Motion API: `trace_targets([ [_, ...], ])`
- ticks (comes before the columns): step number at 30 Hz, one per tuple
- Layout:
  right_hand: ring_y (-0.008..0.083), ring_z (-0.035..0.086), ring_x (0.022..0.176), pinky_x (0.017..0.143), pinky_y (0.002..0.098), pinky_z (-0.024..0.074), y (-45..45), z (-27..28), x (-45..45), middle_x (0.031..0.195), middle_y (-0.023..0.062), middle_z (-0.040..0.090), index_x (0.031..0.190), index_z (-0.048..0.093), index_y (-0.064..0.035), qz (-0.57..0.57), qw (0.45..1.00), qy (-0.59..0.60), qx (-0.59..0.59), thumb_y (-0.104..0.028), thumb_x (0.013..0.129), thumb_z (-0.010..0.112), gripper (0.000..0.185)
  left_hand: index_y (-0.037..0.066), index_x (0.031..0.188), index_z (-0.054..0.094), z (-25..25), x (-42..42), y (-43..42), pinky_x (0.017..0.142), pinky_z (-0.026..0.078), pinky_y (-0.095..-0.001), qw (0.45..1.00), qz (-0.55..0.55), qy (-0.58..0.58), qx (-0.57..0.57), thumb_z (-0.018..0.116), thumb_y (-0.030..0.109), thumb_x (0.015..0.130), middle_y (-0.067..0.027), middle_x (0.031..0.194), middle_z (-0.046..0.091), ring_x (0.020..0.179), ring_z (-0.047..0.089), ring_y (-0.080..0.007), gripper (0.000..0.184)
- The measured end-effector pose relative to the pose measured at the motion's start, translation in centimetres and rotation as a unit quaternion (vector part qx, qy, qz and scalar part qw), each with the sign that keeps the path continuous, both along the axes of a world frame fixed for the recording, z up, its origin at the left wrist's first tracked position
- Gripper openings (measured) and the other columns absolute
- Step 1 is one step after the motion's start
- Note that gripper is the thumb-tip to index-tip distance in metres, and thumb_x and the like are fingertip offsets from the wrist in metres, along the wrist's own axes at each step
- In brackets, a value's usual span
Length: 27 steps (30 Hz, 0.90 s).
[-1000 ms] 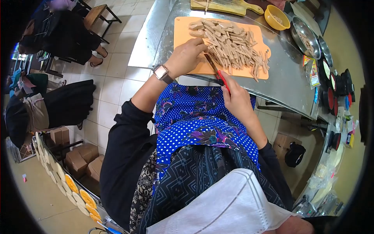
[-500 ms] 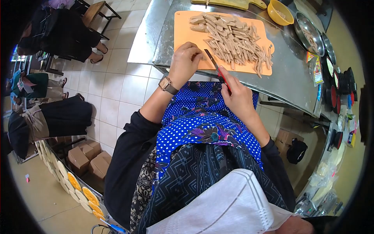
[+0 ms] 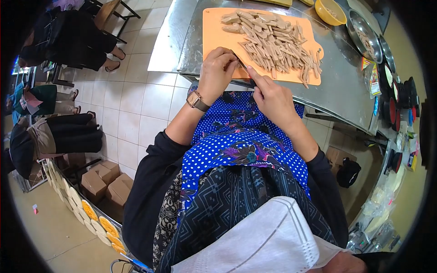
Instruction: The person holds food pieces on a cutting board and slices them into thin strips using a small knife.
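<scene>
steel table point(image 3: 341, 86) spreads across the far side, with an orange cutting board point(image 3: 213, 38) near its left end, heaped with pale brown strips point(image 3: 273, 43). to the right, a steel basin point(image 3: 351, 27) holds more pale pieces low inside, and a smaller yellow bowl point(image 3: 328, 14), just beside it toward the far edge, has a little pale food in it. a second steel dish point(image 3: 388, 52) sits partly behind the basin, its contents hard to make out, and a yellow board point(image 3: 278, 2) is cut off by the top of the view. the strips look matte and uneven: thin sticks crowd the middle and right, while broader chunks lie at the far left of the heap. at the board's near edge, the left hand point(image 3: 217, 72) has thumb and fingertips drawn narrow by the tip of a dark blade point(image 3: 241, 63); whether they pinch a piece cannot be told. the right hand point(image 3: 274, 98) grips the tool, index finger stretched along it, covering the handle.
</scene>
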State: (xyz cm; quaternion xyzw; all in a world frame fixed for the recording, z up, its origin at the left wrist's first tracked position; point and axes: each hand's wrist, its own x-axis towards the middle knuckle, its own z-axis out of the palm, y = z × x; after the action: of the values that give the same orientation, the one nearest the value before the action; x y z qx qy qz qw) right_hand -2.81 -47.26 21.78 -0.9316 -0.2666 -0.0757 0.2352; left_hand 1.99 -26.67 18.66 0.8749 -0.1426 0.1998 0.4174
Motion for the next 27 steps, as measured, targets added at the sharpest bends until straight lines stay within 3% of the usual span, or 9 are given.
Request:
trace_targets([
  [5,0.0307,0.067,0.066,0.060,0.0400,0.0557,-1.7,0.9,-2.1,0.096,0.0107,0.071,0.150,0.052,-0.0194,-0.007,1.000,0.026,-0.012,-0.003,0.088,0.065,0.065,-0.003,0.095,0.074,0.0,-0.2,-0.2,0.068,0.058,-0.0315,1.000,0.004,-0.006,-0.003,0.076,0.001,0.086,-0.0112,0.098,0.069,0.077,0.071,-0.0232,0.010],
  [7,0.0303,0.067,0.066,0.060,0.0395,0.0555,-2.8,1.2,-3.1,0.094,0.0109,0.070,0.150,0.053,-0.0189,-0.004,1.000,0.027,-0.016,-0.003,0.088,0.065,0.065,-0.003,0.089,0.072,0.5,-0.4,-0.3,0.072,0.055,-0.0375,0.999,-0.001,0.019,-0.033,0.074,0.000,0.083,-0.0115,0.094,0.068,0.083,0.066,-0.0290,0.008],
  [10,0.0308,0.068,0.066,0.056,0.0406,0.0555,-3.2,1.4,-3.5,0.092,0.0098,0.069,0.148,0.054,-0.0158,-0.007,0.998,0.055,0.010,-0.005,0.086,0.066,0.064,-0.002,0.095,0.074,-0.1,-0.2,0.0,0.071,0.059,-0.0319,1.000,-0.001,0.000,-0.017,0.076,0.001,0.085,-0.0116,0.099,0.070,0.081,0.071,-0.0243,0.011],
  [18,0.0319,0.068,0.068,0.062,0.0406,0.0559,-0.5,0.6,-0.2,0.096,0.0118,0.071,0.148,0.054,-0.0188,-0.007,0.999,0.040,0.023,-0.003,0.087,0.065,0.063,-0.003,0.095,0.073,-0.4,-0.2,0.0,0.072,0.059,-0.0322,1.000,0.002,-0.012,-0.008,0.075,0.001,0.085,-0.0116,0.100,0.069,0.082,0.071,-0.0249,0.011],
  [27,0.0318,0.068,0.065,0.056,0.0404,0.0555,-3.1,0.5,-3.4,0.095,0.0112,0.070,0.149,0.053,-0.0152,-0.001,0.998,0.049,0.024,-0.005,0.086,0.066,0.065,-0.002,0.092,0.072,0.1,-0.5,-0.2,0.076,0.057,-0.0370,1.000,0.013,-0.026,0.009,0.076,0.002,0.084,-0.0123,0.098,0.068,0.088,0.068,-0.0296,0.010],
])
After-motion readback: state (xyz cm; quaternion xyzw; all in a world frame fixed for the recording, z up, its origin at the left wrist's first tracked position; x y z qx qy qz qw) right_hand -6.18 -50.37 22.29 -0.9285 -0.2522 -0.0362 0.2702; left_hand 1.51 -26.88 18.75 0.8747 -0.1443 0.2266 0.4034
